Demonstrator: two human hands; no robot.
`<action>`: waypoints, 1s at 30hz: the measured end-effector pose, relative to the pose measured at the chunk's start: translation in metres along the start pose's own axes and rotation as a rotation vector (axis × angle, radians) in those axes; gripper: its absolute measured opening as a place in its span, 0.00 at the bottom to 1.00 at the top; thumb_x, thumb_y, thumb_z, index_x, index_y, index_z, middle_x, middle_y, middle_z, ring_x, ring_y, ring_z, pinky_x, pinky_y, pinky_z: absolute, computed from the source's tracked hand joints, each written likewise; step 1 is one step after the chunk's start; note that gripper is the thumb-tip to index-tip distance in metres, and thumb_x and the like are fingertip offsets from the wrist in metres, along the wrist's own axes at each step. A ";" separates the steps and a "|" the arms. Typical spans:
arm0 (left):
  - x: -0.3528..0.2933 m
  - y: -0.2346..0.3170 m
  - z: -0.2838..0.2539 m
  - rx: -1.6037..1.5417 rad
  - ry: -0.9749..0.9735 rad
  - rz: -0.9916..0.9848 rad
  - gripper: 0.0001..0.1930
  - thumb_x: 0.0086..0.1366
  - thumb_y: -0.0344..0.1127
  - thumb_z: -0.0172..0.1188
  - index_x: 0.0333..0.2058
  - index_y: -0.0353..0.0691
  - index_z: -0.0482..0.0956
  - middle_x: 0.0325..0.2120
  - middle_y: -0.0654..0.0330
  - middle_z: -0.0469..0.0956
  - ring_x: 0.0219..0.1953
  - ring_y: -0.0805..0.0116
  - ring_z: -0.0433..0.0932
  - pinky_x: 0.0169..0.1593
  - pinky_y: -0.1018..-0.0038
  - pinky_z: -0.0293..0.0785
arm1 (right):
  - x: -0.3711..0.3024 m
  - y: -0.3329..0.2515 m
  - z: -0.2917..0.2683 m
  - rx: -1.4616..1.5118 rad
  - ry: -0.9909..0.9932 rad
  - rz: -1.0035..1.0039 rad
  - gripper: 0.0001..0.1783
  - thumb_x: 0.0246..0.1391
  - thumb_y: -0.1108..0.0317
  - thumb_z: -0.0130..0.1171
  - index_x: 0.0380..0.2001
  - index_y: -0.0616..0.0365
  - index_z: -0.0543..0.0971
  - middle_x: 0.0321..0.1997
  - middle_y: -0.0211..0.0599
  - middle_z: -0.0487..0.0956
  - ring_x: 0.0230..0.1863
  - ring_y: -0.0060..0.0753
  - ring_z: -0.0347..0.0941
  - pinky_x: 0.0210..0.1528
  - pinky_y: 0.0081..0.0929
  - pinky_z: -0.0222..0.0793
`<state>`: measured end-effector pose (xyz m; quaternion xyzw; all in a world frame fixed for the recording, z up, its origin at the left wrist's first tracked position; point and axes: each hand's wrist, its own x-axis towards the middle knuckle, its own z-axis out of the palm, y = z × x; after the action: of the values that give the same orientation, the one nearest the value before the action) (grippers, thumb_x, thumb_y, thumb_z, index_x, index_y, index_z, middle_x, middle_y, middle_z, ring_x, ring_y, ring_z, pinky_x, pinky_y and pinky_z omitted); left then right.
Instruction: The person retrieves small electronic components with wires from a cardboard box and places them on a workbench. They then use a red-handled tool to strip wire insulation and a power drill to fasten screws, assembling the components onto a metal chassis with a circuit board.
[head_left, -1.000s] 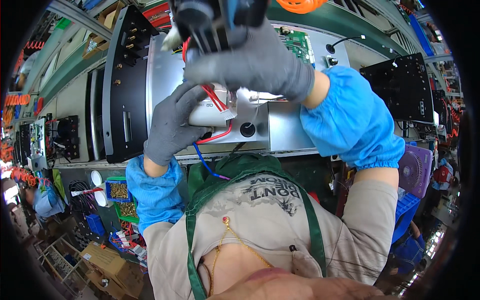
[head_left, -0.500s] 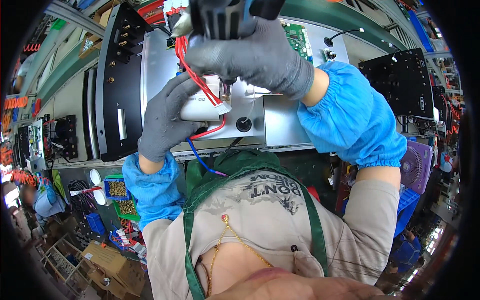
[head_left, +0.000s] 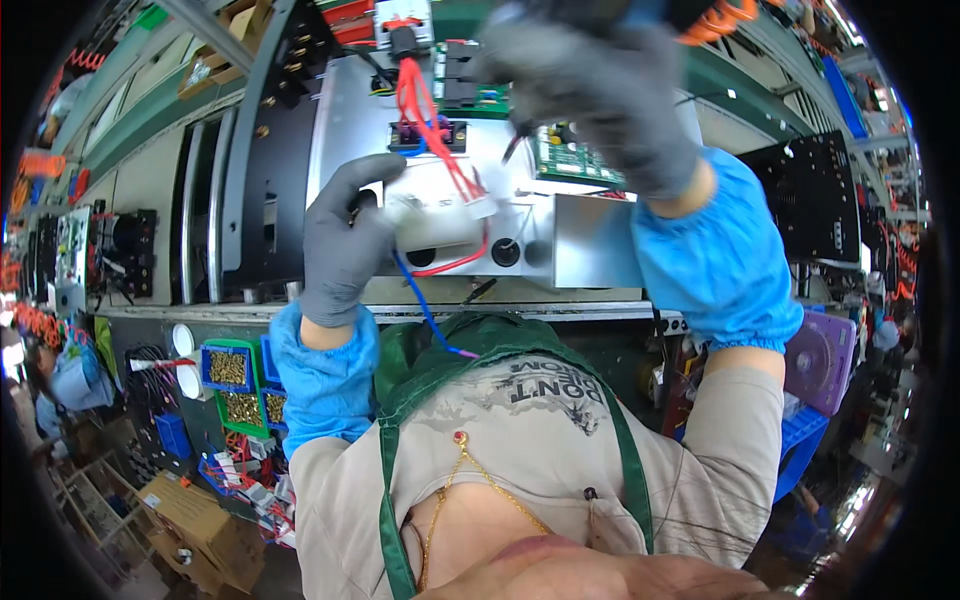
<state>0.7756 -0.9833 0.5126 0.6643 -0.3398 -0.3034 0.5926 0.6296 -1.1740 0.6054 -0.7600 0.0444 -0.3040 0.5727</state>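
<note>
My left hand (head_left: 345, 240), in a grey glove, curls its fingers and thumb around the left end of a white cylinder (head_left: 440, 205) lying on a silver metal chassis (head_left: 510, 190). Motion blurs part of that end. Red wires (head_left: 415, 100) with a white connector (head_left: 481, 208) hang across the cylinder; a red and a blue wire (head_left: 420, 300) run below it. Raised to the right of the cylinder, my gloved right hand (head_left: 610, 100) is smeared by motion. It grips a dark power tool (head_left: 685, 12), mostly cut off by the upper edge.
Green circuit boards (head_left: 575, 160) sit on the chassis, and a black panel (head_left: 285, 170) stands at its left. Another black panel (head_left: 810, 195) is at the right. Bins of brass fasteners (head_left: 230, 370) are at lower left, a purple fan (head_left: 820, 365) at lower right. An orange coiled hose (head_left: 720, 20) hangs above.
My right hand has moved right, away from the white cylinder, carrying the power tool. My left hand stays at the cylinder's left end. More of the red wires and chassis now shows.
</note>
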 end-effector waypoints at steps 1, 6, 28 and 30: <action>-0.008 0.000 -0.004 -0.176 0.047 -0.027 0.15 0.63 0.41 0.55 0.43 0.36 0.76 0.30 0.64 0.77 0.23 0.83 0.68 0.28 0.82 0.67 | 0.009 -0.028 -0.010 0.077 -0.119 -0.113 0.16 0.51 0.69 0.58 0.43 0.60 0.73 0.31 0.35 0.76 0.29 0.22 0.72 0.32 0.25 0.71; -0.025 -0.009 0.002 -0.817 -0.021 0.014 0.33 0.68 0.58 0.39 0.52 0.29 0.66 0.51 0.47 0.68 0.49 0.61 0.71 0.52 0.72 0.71 | 0.078 -0.059 -0.003 -0.112 -0.965 -0.399 0.27 0.55 0.61 0.56 0.54 0.63 0.63 0.43 0.49 0.73 0.45 0.36 0.73 0.46 0.38 0.74; -0.049 -0.020 -0.006 -1.090 0.065 -0.267 0.17 0.67 0.41 0.52 0.48 0.34 0.72 0.29 0.62 0.76 0.26 0.82 0.72 0.26 0.88 0.71 | 0.028 -0.015 0.083 0.683 -0.133 -0.202 0.16 0.59 0.61 0.52 0.37 0.67 0.75 0.33 0.40 0.70 0.38 0.39 0.70 0.50 0.48 0.67; -0.049 -0.024 -0.006 -1.064 0.018 -0.206 0.18 0.67 0.43 0.52 0.48 0.35 0.72 0.26 0.64 0.74 0.24 0.82 0.70 0.25 0.85 0.69 | 0.027 -0.020 0.088 0.727 -0.054 -0.127 0.17 0.58 0.60 0.53 0.37 0.67 0.75 0.32 0.40 0.71 0.36 0.38 0.71 0.47 0.47 0.69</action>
<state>0.7546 -0.9386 0.4891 0.3049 -0.0675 -0.4844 0.8172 0.6905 -1.1042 0.6208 -0.5159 -0.1290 -0.3146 0.7863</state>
